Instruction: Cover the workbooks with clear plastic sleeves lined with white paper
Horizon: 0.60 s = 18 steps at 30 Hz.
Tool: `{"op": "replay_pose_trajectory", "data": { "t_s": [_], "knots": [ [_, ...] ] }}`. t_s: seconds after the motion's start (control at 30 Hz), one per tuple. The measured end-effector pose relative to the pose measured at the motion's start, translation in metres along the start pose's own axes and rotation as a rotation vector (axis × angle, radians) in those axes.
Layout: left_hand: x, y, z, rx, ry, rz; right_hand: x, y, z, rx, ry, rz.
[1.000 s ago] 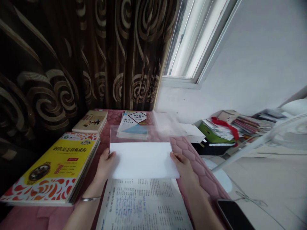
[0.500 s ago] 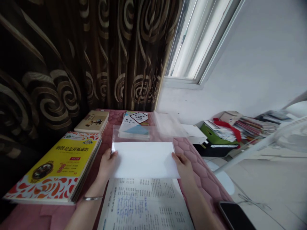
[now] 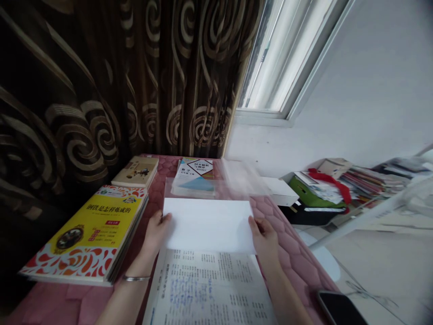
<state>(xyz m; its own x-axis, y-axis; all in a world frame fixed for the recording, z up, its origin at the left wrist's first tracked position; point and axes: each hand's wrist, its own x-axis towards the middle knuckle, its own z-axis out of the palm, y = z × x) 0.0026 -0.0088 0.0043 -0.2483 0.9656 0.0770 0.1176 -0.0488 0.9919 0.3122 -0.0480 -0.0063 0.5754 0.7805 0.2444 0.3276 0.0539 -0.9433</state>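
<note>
My left hand [image 3: 156, 232] pinches the left edge of a blank white sheet [image 3: 208, 225], thumb on top. At the opposite edge, my right hand [image 3: 265, 239] grips the same sheet between thumb and fingers. A clear plastic film [image 3: 233, 191] shows past the sheet's far edge; whether the sheet lies inside it, I cannot tell. Under the sheet's near edge is a printed page [image 3: 209, 289] with blue handwriting, its upper part hidden. Just beyond the film lies a blue and white mathematics workbook [image 3: 194, 174].
Yellow-covered books [image 3: 91, 225] are stacked at left, with a tan book [image 3: 135, 171] behind. Clear plastic sheets [image 3: 241, 176] and a white box [image 3: 280, 190] lie at the far right. A phone [image 3: 340, 309] rests near the pink quilted cover's [image 3: 294, 253] right edge.
The whole view has shifted slightly, so things appear further right. Both hands keep their hold on the white sheet, which has hardly moved relative to the printed page.
</note>
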Motion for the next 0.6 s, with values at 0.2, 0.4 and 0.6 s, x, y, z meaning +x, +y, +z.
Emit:
{"op": "replay_pose_trajectory", "data": {
  "t_s": [0.2,0.4,0.6],
  "knots": [
    [0.0001,-0.0086,0.0021,0.056,0.043,0.034,0.0006,-0.0014,-0.0003,-0.024,0.005,0.001],
    [-0.0021,-0.0022,0.0012,0.042,0.051,0.010,0.0011,-0.0024,0.0027,-0.049,0.013,-0.014],
    [-0.0014,-0.0033,0.0011,-0.014,0.015,-0.003,0.0025,0.0017,0.0046,0.019,0.002,0.045]
  ]
}}
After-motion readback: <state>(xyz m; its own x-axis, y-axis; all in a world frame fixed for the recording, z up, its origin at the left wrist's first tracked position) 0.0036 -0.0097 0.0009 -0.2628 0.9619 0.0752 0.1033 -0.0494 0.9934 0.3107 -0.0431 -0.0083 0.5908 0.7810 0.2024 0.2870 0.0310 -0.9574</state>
